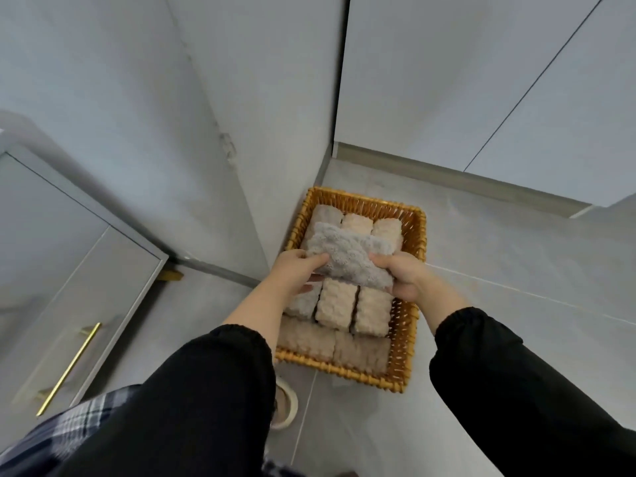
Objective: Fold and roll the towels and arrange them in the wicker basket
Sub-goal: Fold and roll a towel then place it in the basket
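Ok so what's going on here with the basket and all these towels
A person is holding a grey towel over a wicker basket that sits on the tiled floor in a corner. The left hand grips one end and the right hand grips the other. The basket already holds rows of rolled towels in beige, peach and grey. The grey towel lies crosswise above them, not yet let go.
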The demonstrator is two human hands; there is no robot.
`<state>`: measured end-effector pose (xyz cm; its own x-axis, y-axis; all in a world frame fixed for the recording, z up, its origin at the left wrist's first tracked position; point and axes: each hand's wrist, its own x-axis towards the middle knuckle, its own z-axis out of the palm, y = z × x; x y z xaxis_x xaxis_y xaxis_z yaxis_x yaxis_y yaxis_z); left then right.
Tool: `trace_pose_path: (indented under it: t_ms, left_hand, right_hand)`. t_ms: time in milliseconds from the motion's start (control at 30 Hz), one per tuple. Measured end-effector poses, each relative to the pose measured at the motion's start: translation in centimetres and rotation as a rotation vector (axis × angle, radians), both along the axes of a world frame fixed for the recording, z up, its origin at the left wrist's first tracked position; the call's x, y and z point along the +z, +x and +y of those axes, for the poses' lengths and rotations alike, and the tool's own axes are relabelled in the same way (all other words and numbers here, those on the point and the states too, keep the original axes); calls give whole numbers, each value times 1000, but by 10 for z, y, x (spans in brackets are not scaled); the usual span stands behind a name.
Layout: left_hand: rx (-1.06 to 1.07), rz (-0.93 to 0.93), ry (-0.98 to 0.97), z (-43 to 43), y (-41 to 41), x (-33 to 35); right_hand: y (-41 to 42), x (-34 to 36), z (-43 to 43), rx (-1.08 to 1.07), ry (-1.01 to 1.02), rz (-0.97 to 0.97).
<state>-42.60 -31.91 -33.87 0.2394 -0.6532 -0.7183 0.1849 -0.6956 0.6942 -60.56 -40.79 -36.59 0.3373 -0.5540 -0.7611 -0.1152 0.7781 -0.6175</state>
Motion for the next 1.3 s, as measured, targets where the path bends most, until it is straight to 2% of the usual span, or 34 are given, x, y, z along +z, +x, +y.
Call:
trace_pose_path:
  t_ms: [133, 267, 333, 533, 700, 800, 933, 1000, 1033, 1067, 1133, 1200, 1300]
  left_hand:
    - [-191, -190, 129, 28, 20, -35]
    - [-457, -546, 164, 48, 25, -62]
    - [-471, -657, 152, 53, 26, -71]
    - [-366, -777, 101, 60, 34, -82]
    - [-500, -891, -10, 61, 31, -90]
    - [-760, -890, -10, 60, 24, -97]
    - [-1037, -846, 87, 63, 19, -111]
    - [-1095, -869, 69, 63, 17, -117]
    - [-1115, -874, 53, 62, 17, -120]
    - [-1137, -877, 41, 62, 17, -122]
    - [-1211, -873, 58, 62, 17, -124]
    - [-1275, -869, 89, 63, 16, -127]
    - [-1296, -864, 158, 63, 12, -129]
  right_hand:
    - [10, -46, 35, 19, 29, 129]
    - [9, -80, 69, 10, 45, 249]
    - [8, -94, 81, 33, 76, 283]
    - [20, -116, 103, -12, 209, 257]
    - [39, -141, 113, -11, 274, 316]
    - [48, -144, 114, 136, 106, 489]
    - [47, -119, 105, 824, -354, 892]
    - [41, -105, 101, 1008, -578, 1098]
    - [37, -102, 102, 1040, -721, 1127]
    - [33, -101, 103, 1027, -887, 1082]
    - [26, -104, 106, 1037, -1137, 867]
    - [25, -109, 108, 1142, -1145, 723]
    - [30, -118, 113, 1237, -995, 704]
